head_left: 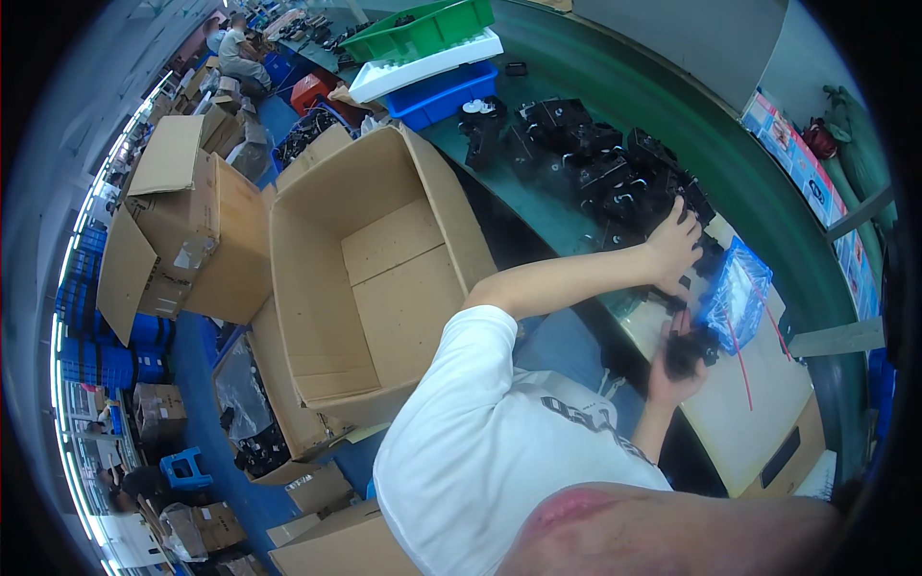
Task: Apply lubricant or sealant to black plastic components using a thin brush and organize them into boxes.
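My left hand reaches across to the near end of a pile of black plastic parts on the green table. Its fingers are spread and bent over the dark parts there; no grip on any of them is visible. Closer to my body, my right hand is closed around a small black plastic part, palm up. Just right of both hands lies a clear blue plastic bag with red ties, on a pale cardboard sheet. The exact shape of the held part is blurred.
A large open cardboard box stands at my left, with another box beyond it. Stacked green, white and blue trays sit at the table's far left. Metal bars stick in from the right.
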Tool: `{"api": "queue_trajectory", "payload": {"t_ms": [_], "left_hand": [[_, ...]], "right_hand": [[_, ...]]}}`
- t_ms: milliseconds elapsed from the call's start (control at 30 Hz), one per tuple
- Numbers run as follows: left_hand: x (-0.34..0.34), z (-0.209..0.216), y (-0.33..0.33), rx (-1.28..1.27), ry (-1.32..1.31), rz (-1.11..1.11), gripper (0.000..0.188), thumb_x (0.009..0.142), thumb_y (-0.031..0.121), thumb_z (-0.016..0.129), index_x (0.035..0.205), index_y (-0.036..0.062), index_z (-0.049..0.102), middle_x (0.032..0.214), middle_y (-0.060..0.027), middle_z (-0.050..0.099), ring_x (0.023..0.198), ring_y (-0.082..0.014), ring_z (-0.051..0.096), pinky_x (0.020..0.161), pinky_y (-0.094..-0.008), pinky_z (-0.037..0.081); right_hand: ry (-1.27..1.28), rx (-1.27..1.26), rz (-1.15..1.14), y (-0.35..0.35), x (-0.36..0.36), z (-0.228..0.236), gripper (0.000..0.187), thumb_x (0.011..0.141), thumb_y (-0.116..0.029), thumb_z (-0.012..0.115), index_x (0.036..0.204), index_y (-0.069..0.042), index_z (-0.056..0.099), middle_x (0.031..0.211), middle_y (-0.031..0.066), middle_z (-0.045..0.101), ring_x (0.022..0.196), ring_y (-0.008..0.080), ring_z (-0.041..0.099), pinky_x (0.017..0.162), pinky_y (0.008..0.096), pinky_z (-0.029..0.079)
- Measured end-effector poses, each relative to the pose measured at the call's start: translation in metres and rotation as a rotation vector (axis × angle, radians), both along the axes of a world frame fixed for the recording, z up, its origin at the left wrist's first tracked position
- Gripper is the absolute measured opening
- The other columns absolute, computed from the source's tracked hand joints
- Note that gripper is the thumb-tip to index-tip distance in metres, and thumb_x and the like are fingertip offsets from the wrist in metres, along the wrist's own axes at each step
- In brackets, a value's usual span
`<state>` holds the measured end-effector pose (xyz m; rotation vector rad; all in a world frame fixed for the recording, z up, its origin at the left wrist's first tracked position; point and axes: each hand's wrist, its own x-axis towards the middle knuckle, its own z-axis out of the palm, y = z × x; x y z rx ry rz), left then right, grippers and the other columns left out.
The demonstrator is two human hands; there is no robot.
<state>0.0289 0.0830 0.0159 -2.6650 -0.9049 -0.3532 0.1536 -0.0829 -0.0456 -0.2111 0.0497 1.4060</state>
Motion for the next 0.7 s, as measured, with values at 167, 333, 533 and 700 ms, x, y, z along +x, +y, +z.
{"api": "queue_trajectory", "payload": {"t_ms": [167,333,533,700], "left_hand": [[0.003,0.003,0.000,-0.037,0.000,0.018,0.073,0.064,0.068,0.060,0.105,0.0082,0.062,0.109,-0.0194,0.055,0.104,-0.0336,0.045,0.096,-0.0599,0.024],[0.000,0.003,-0.003,0.008,-0.051,-0.005,0.067,0.060,0.062,0.067,0.100,0.0082,0.063,0.102,-0.0166,0.056,0.097,-0.0301,0.046,0.094,-0.0547,0.027],[0.001,0.002,-0.008,0.018,-0.039,-0.024,0.060,0.059,0.055,0.071,0.098,0.0091,0.063,0.101,-0.0150,0.056,0.096,-0.0291,0.047,0.092,-0.0531,0.029],[-0.009,0.023,-0.009,-0.056,-0.057,-0.073,0.043,0.057,0.041,0.073,0.089,0.0147,0.065,0.091,-0.0077,0.058,0.086,-0.0264,0.056,0.076,-0.0469,0.038]], "right_hand": [[-0.025,0.025,0.032,0.003,-0.009,-0.006,0.077,0.068,-0.011,0.059,0.138,-0.004,0.031,0.144,0.0201,0.032,0.137,0.0271,0.028,0.114,0.0460,0.019],[-0.060,0.000,0.035,0.002,-0.012,-0.009,0.076,0.068,-0.010,0.059,0.139,-0.005,0.030,0.144,0.0183,0.033,0.136,0.0258,0.031,0.114,0.0460,0.019],[-0.102,-0.039,0.006,-0.006,-0.014,-0.003,0.072,0.069,-0.008,0.058,0.137,-0.005,0.033,0.142,0.0178,0.037,0.132,0.0258,0.036,0.112,0.0457,0.023],[-0.099,-0.045,0.004,-0.004,-0.007,-0.023,0.063,0.071,-0.003,0.053,0.132,-0.004,0.040,0.130,0.0151,0.050,0.119,0.0260,0.050,0.107,0.0445,0.034]]}}
